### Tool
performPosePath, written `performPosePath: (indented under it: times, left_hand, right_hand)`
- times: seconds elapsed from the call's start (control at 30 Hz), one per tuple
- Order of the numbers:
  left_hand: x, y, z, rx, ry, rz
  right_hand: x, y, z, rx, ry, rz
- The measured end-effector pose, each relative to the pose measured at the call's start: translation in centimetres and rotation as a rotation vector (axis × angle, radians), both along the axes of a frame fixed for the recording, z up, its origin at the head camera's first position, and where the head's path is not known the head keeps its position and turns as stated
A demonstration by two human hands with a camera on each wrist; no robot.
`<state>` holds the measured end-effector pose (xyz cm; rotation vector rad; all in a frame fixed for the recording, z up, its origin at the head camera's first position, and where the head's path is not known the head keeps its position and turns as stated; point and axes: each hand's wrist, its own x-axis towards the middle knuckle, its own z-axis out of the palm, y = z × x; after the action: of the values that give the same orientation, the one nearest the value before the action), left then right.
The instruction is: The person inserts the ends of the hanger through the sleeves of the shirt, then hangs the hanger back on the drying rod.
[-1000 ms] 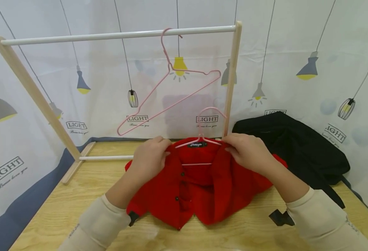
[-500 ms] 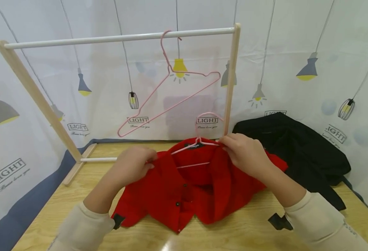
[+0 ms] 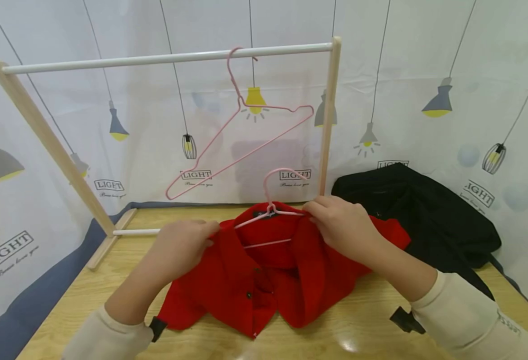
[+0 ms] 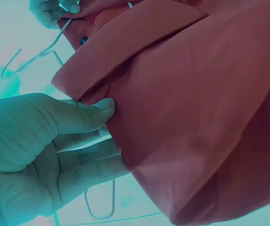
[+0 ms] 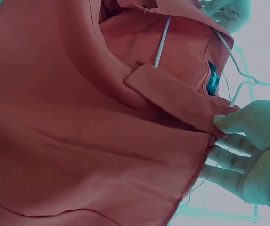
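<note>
A red jacket with dark buttons is spread over a pink wire hanger, its front toward me and its hem at the table. The hanger's hook rises above the collar, and its lower bar shows through the open neck. My left hand pinches the left shoulder edge; in the left wrist view its thumb lies on the red cloth beside the lapel. At the other side of the collar, my right hand pinches cloth near the hanger's arm. The right wrist view shows a dark neck label.
Behind stands a clothes rack with a white rail and wooden posts. Another pink hanger hangs from that rail. Black clothing lies at the right on the wooden table, against a lamp-patterned backdrop.
My left hand has moved left and slightly down, from beside the collar to the outer shoulder. The jacket's left side spread outward. The jacket's hanger and my right hand shifted a little left.
</note>
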<state>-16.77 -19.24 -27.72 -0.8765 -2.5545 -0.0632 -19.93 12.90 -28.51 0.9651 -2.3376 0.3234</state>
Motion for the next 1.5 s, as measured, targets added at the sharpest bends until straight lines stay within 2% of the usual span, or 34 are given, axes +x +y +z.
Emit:
performPosePath:
  times: [0.27, 0.47, 0.63, 0.73, 0.97, 1.1, 1.2, 1.5]
  left_hand:
    - [0.6, -1.8, -0.2, 0.010, 0.003, 0.057]
    - [1.2, -3.3, -0.3, 0.005, 0.009, 0.120]
    - [1.8, -4.9, -0.9, 0.017, 0.030, 0.167]
    - [2.0, -6.0, -1.4, 0.036, 0.059, 0.164]
    - [2.2, -8.3, -2.8, 0.094, 0.199, 0.136]
    - [2.3, -9.6, -3.6, 0.115, 0.245, 0.153]
    - [2.5, -10.5, -4.1, 0.130, 0.255, 0.186]
    - [3.1, -12.8, -5.0, 0.159, 0.216, 0.277]
  right_hand:
    - [0.0, 0.2, 0.9, -0.046, -0.088, 0.051]
    - [-0.2, 1.6, 2.0, -0.088, -0.100, 0.009]
    - [-0.7, 3.1, 2.6, -0.140, -0.088, -0.011]
    - [-1.2, 3.8, 2.7, -0.174, -0.075, -0.010]
    - [-2.3, 4.7, 2.3, -0.233, -0.087, -0.016]
    - [-3.3, 5.1, 2.1, -0.261, -0.141, -0.044]
    - [-4.1, 5.4, 1.9, -0.296, -0.192, -0.057]
    - [-6.8, 5.4, 0.8, -0.381, -0.363, -0.126]
